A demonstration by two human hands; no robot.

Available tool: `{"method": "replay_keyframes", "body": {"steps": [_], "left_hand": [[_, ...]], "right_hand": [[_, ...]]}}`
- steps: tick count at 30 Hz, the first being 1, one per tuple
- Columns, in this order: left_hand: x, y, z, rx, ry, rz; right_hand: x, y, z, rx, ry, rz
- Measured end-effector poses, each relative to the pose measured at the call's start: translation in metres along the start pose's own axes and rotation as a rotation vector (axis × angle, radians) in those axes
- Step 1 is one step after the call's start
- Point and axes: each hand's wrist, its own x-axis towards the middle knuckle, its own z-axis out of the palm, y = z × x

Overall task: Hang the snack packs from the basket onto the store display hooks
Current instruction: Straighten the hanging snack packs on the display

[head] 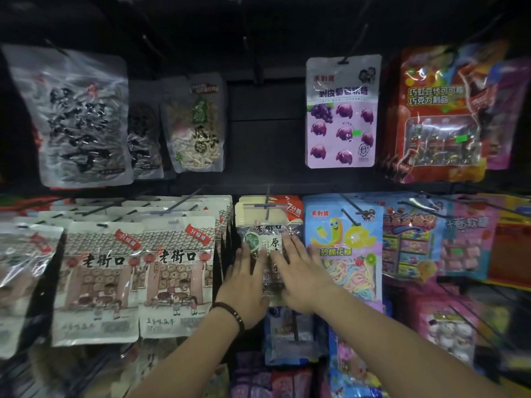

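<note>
A snack pack (268,222) with a cream header and a dark, glossy front is seen hanging on a dark display hook (267,203) in the middle of the lower visible row, with similar packs stacked behind it. Its front is pressed by both hands, and nothing is gripped. The left hand (245,285) is laid flat against the pack's left half, its fingers straight and slightly spread. The right hand (301,278) is laid flat against the right half, with its fingers equally straight and apart. A dark beaded bracelet (234,314) is worn on the left wrist.

Just beside the pack on the left, rows of beige packs (178,271) printed with a street scene are hung. Touching its right edge, a blue pack (343,248) of rainbow candy strips is hung. In the row above, a purple grape-candy pack (342,110) is found to the right, a red chocolate pack (439,110) further right, and a large clear seed pack (77,116) at far left.
</note>
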Motion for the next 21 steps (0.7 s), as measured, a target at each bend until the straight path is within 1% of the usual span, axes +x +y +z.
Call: {"method": "replay_keyframes", "body": {"steps": [2, 4, 6, 9, 11, 13, 14, 15, 17, 19, 21], "left_hand": [[-0.011, 0.004, -0.006, -0.030, 0.002, 0.032], [-0.023, 0.008, -0.016, -0.043, 0.060, 0.075], [-0.039, 0.008, -0.030, -0.047, 0.137, 0.076], [-0.067, -0.013, -0.048, -0.026, 0.321, 0.018], [-0.086, -0.036, -0.053, 0.039, 0.471, -0.004], [-0.101, -0.064, -0.050, 0.125, 0.562, -0.046], [-0.107, -0.078, -0.048, 0.160, 0.553, -0.080], [-0.111, -0.092, -0.046, 0.187, 0.505, -0.125], [-0.114, -0.116, -0.039, 0.219, 0.368, -0.191], [-0.113, -0.132, -0.034, 0.215, 0.285, -0.207], [-0.106, -0.137, -0.035, 0.195, 0.262, -0.213]], "right_hand": [[-0.003, -0.002, -0.003, 0.004, -0.011, -0.014], [-0.007, -0.007, -0.007, 0.005, -0.018, -0.035], [-0.009, -0.015, -0.013, 0.003, 0.002, -0.062], [-0.013, -0.033, -0.023, 0.029, 0.104, -0.123], [-0.014, -0.048, -0.026, 0.026, 0.173, -0.183], [-0.013, -0.064, -0.027, 0.020, 0.219, -0.241], [-0.011, -0.073, -0.027, 0.024, 0.238, -0.265], [-0.009, -0.081, -0.026, 0.027, 0.260, -0.288], [-0.001, -0.097, -0.025, 0.025, 0.295, -0.322], [0.009, -0.109, -0.024, 0.015, 0.311, -0.324], [0.019, -0.116, -0.021, -0.010, 0.303, -0.306]]}}
